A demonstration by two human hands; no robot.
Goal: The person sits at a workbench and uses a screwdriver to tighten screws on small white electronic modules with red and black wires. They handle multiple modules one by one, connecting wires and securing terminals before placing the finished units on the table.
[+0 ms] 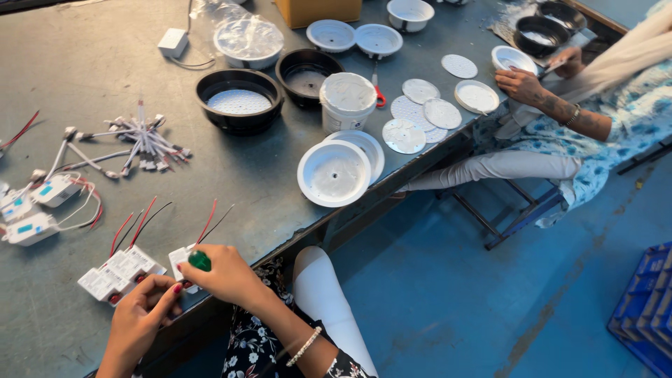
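At the near edge of the grey workbench [63,63], the right hand [222,273] curls tight around a green-handled screwdriver [199,261], fingers closed over the handle so only its green top shows; the tip is hidden behind the hand. It presses down onto a small white driver box [180,257] with thin red and black leads running up from it. Just beside it, the left hand [142,311] pinches the end of a row of white driver boxes [117,273], thumb and fingertips closed on the nearest one, red nails showing. More red and black wires rise from that row.

Further left along the bench lie three more white boxes with blue labels [31,206], white and red leads looped around them. Above those, a bundle of white connector leads [140,143] fans out like a star.

Out toward the middle, a white round lamp housing [334,173] sits at the bench edge with a second one tucked behind it. A white tub [348,101] stands just behind, and two black round housings [239,100] sit to its left. A spread of thin white discs [422,112] covers the bench beyond the tub.

Over on the far right, another seated person's hand [519,84] rests by a white disc, forearm on the bench edge.
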